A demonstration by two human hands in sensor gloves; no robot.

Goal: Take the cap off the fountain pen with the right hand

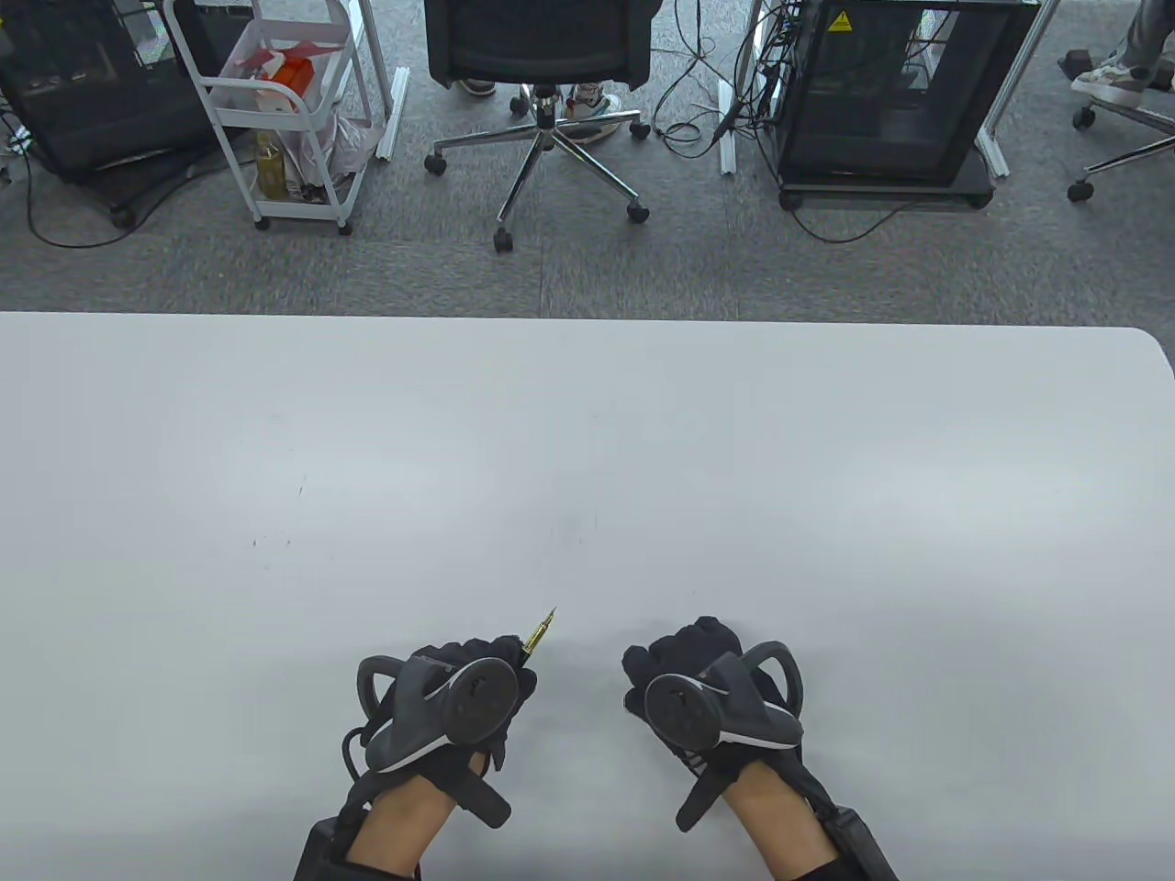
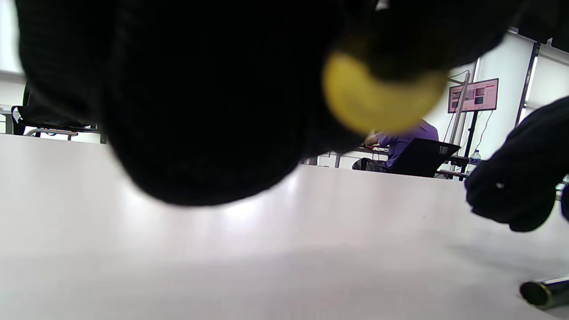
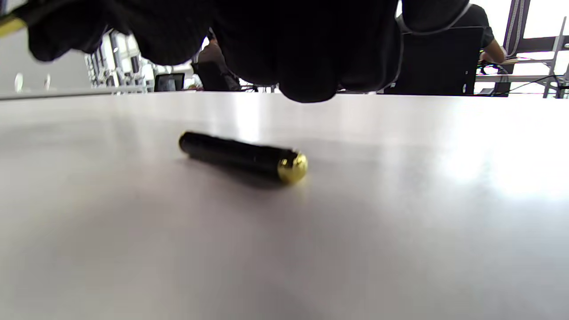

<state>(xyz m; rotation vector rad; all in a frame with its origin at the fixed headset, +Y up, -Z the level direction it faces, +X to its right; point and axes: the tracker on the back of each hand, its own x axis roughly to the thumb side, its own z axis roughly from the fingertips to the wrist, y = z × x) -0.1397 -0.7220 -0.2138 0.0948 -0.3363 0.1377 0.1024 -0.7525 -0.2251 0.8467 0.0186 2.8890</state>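
Left hand [image 2: 200,98] w/ blurred gold pen end [image 2: 378,102], right hand [image 2: 520,178], cap [image 2: 544,292] on table [image 2: 266,249]

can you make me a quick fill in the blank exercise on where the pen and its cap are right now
1. The fountain pen is held in the ____ hand, its gold nib bare.
2. The fountain pen cap lies on the ____, under the right hand.
3. The rounded end of the cap is ____ in colour.
4. The cap is ____ the pen.

Missing words: left; table; gold; off
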